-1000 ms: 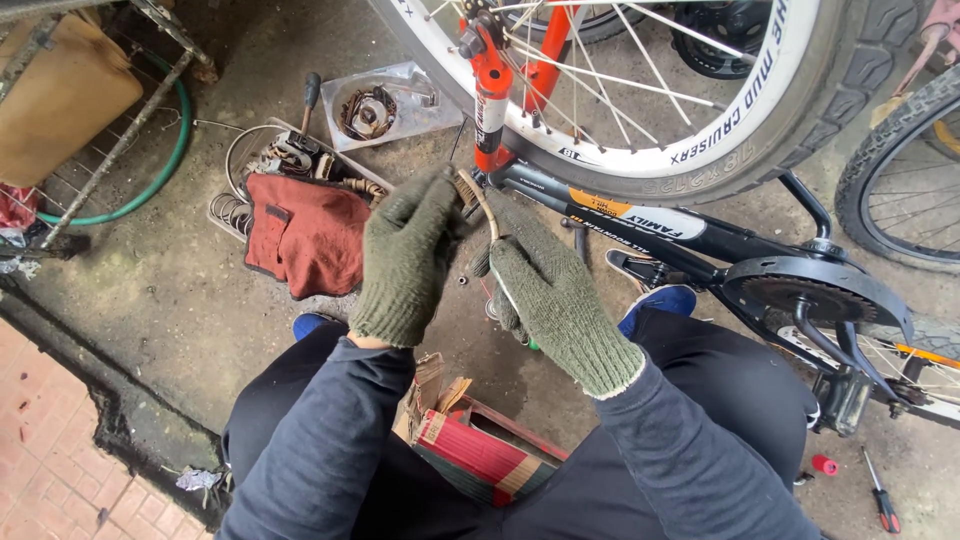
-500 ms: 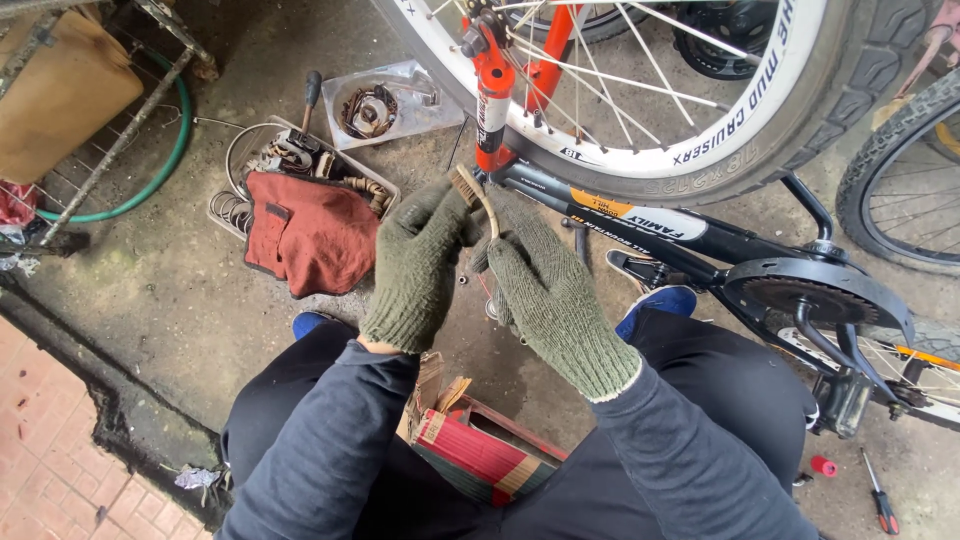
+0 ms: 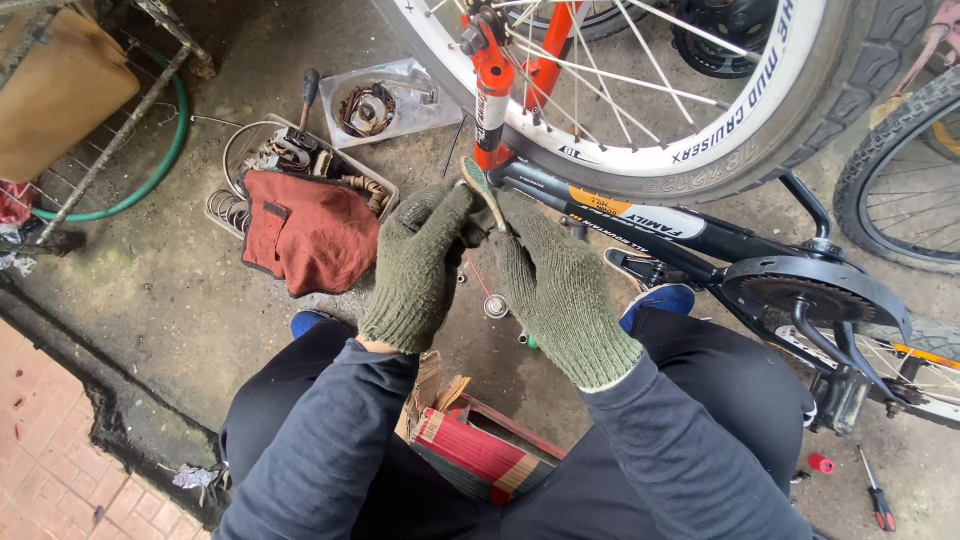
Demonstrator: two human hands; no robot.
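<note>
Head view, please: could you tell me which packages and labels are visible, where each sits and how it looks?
Clear plastic packet: on the ground beside the wheel, holding dark metal parts.
Red striped cardboard box: torn open, between the person's legs.
Orange-and-white frame label: long strip on the black bicycle tube.
White tyre lettering: along the black sidewall.

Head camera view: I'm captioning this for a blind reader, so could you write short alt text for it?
Two hands in green knit gloves, the left hand and right hand, meet on a small part beside the orange fork of a bicycle lying on a concrete floor. A red rag covers a tray of parts to the left.
</note>
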